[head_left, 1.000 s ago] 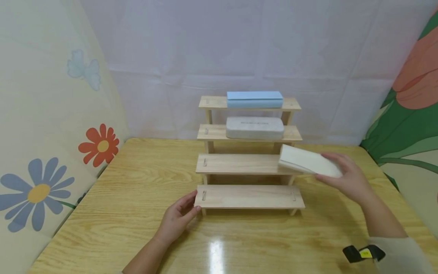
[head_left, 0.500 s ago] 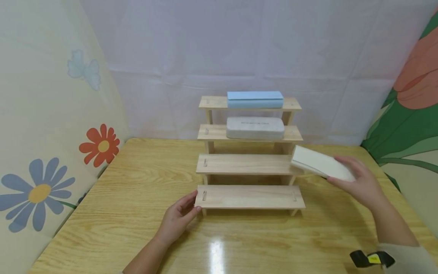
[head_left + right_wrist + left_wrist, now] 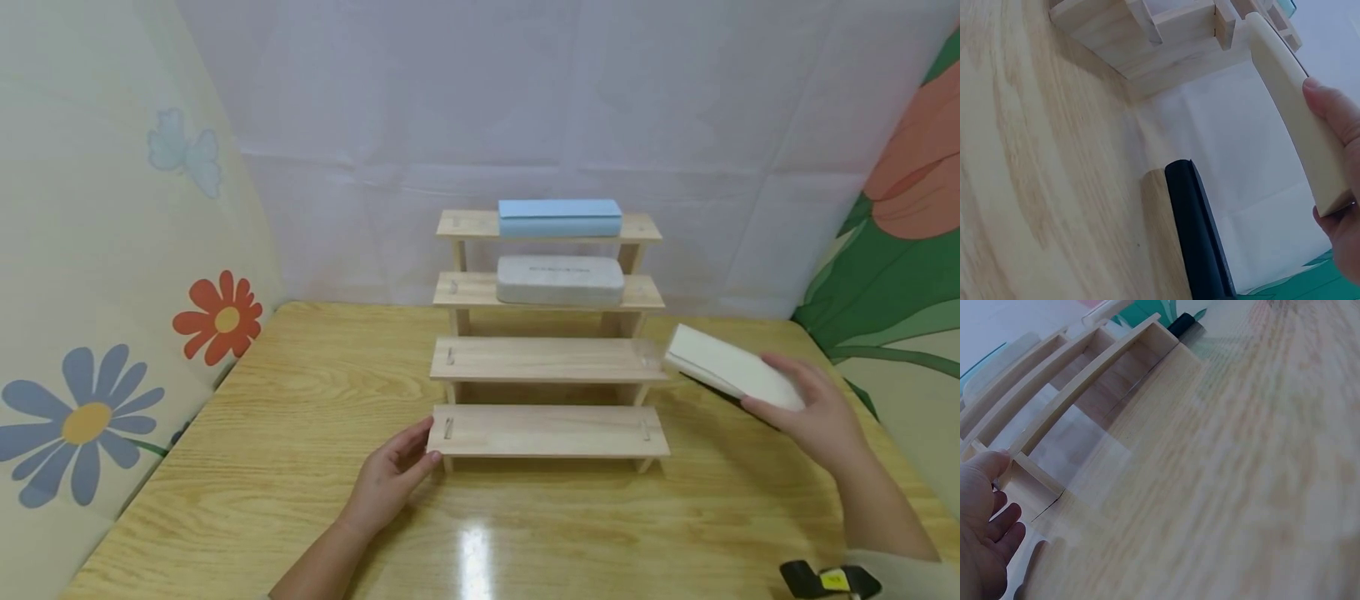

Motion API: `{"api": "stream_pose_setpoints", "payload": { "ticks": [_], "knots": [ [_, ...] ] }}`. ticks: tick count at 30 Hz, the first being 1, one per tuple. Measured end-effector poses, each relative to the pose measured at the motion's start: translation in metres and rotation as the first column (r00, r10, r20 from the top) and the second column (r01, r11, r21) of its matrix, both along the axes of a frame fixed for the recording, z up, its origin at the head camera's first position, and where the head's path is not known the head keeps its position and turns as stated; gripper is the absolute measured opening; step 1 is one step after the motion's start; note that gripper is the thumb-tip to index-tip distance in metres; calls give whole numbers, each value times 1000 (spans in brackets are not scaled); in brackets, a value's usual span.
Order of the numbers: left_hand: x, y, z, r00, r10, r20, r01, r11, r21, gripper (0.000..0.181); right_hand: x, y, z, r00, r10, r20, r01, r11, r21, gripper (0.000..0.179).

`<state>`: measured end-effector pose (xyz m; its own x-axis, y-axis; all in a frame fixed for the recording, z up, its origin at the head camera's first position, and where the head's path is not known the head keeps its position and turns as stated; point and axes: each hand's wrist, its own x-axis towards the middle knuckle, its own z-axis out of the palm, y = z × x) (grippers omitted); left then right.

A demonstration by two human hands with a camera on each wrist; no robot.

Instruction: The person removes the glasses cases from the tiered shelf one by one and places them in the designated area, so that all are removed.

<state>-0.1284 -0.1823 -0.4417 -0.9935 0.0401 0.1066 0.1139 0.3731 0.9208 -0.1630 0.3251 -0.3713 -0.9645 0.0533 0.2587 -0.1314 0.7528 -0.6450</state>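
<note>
A wooden step shelf (image 3: 551, 432) with several tiers stands on the table. My left hand (image 3: 390, 479) grips the left end of its lowest board; in the left wrist view the thumb lies on the board's corner. Right of the shelf, my right hand (image 3: 817, 412) holds a white glasses case (image 3: 731, 365) by its right end, tilted and raised off the table. A light blue glasses case (image 3: 560, 218) lies on the top board, a pale grey one (image 3: 560, 282) on the board below. Under the held case, a black case (image 3: 1197, 231) lies on the table, mostly hidden in the head view.
The wood-grain table (image 3: 300, 400) reaches back to a white cloth backdrop (image 3: 390, 100). Walls painted with flowers stand at left (image 3: 67, 250) and right (image 3: 900, 333). A black strap with a yellow label (image 3: 831, 580) is at the right wrist.
My right hand has carried the white glasses case rightward and slightly down, from over the third board to beside the shelf. The left hand stays in place.
</note>
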Motion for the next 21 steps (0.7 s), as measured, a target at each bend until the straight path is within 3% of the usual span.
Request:
{"api": "stream_pose_setpoints", "payload": {
  "ticks": [8,21],
  "knots": [
    [0,-1,0,1000,-3,-5,3,1000,3,49,1,6,-11,1000,4,-22,-3,1000,22,69],
    [0,1,1,1000,4,9,-4,1000,9,49,0,11,-35,999,-19,33,17,999,38,70]
  ]
}}
